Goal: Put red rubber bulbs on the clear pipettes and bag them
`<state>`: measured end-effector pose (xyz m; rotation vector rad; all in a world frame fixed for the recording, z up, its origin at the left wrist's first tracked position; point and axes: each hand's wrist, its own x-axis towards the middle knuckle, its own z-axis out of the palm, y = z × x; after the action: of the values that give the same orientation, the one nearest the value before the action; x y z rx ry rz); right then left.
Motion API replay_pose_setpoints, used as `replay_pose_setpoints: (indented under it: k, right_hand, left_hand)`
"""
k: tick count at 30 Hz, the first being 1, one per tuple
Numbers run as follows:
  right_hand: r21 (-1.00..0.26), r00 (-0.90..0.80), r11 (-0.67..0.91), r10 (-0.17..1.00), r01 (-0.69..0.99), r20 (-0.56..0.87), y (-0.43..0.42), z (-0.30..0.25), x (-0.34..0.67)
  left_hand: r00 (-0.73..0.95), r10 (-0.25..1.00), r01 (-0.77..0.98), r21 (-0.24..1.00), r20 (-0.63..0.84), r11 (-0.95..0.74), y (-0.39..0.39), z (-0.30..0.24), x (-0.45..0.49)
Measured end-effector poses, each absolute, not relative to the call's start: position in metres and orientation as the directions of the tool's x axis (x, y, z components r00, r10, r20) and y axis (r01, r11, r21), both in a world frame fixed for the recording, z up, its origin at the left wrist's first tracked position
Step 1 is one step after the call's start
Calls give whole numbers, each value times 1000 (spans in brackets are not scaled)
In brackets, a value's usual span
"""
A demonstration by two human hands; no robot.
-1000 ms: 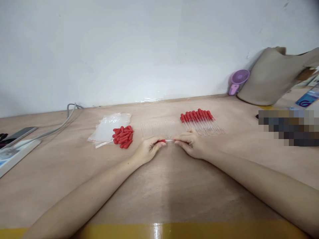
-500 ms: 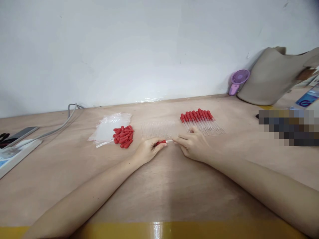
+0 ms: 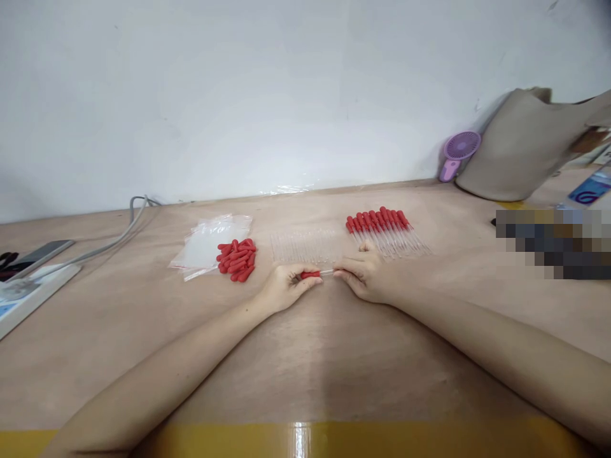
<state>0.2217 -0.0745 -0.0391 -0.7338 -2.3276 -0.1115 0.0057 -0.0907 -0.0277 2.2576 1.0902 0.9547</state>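
Between the fingers of my left hand (image 3: 287, 285) is a red rubber dropper bulb (image 3: 311, 274). My right hand (image 3: 365, 273) pinches a clear glass pipette tube (image 3: 327, 272) whose end meets the bulb; how far it sits inside, I cannot tell. Just beyond my hands lies a row of clear tubes (image 3: 303, 245). Several droppers with red bulbs (image 3: 379, 221) lie side by side behind my right hand. Left of my left hand, a heap of loose red bulbs (image 3: 237, 259) partly covers some clear plastic bags (image 3: 205, 245).
A purple hand fan (image 3: 461, 147) leans by a beige bag (image 3: 506, 146) at the back right. On the left are a power strip (image 3: 42, 292), a grey cable (image 3: 112, 245) and a dark flat device (image 3: 50, 250). Yellow tape (image 3: 248, 439) runs along the table's front edge.
My right hand's fingers have closed more firmly round the tube and curled in. More of the red bulb shows past my left fingers. The piles stay as they were.
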Motion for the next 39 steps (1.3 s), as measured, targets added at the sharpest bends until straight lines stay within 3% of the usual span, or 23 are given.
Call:
replay_pose_setpoints:
  k: [12,18,20,23,25,30,39]
  right_hand:
    - [-165,-645,785,592,597,483,-81,-28,214]
    - [-94,-637,713,671,695,380,-83,-9,218]
    - [-156,-540,619,762,770,359,-80,-1,224]
    - [-367,-254,364,915,856,313,-68,9,234]
    - [-421,-90,208,955,883,282,-57,14,239]
    - [-305,101,-8,952,952,290,-34,11,241]
    - [-242,66,8,954,970,293,-33,-6,238]
  left_hand:
    - [460,781,507,597,423,-622,-91,-28,6]
    - [455,713,627,376,534,-682,-85,-24,2]
    - [426,723,686,327,544,-650,-82,-26,0]
    - [412,772,755,294,484,-587,-79,-30,-1]
    - [422,795,775,282,436,-565,-78,-31,0]
    - [423,811,784,286,404,-551,-77,-32,2]
    - [419,834,799,291,358,-526,-78,-33,0]
